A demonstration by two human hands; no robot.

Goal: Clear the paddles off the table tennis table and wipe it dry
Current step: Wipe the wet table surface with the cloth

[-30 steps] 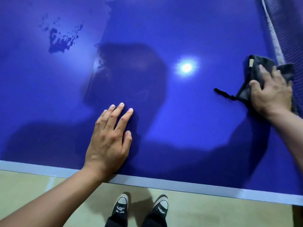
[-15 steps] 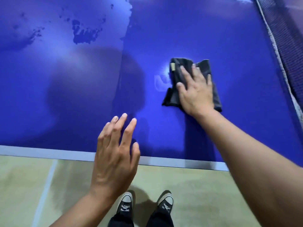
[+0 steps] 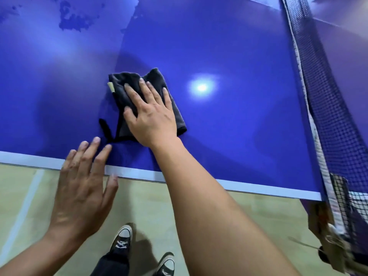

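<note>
The blue table tennis table [image 3: 239,126] fills the upper part of the head view, with its white edge line running along the near side. A folded dark grey cloth [image 3: 119,90] lies flat on it. My right hand [image 3: 151,116] presses down on the cloth with straight, spread fingers. My left hand [image 3: 83,186] hovers over the table's near edge, fingers straight and spread, holding nothing. Patches of water [image 3: 73,18] sit on the far left of the surface. No paddle is in view.
The dark net [image 3: 322,92] runs along the right side, down to its clamp post [image 3: 328,232] at the table's corner. Below the table edge is a pale floor with a white line, and my two black sneakers [image 3: 123,240].
My right hand slid the cloth from beside the net leftward and nearer to the table's edge. My left hand lifted off the table and drew back over the edge.
</note>
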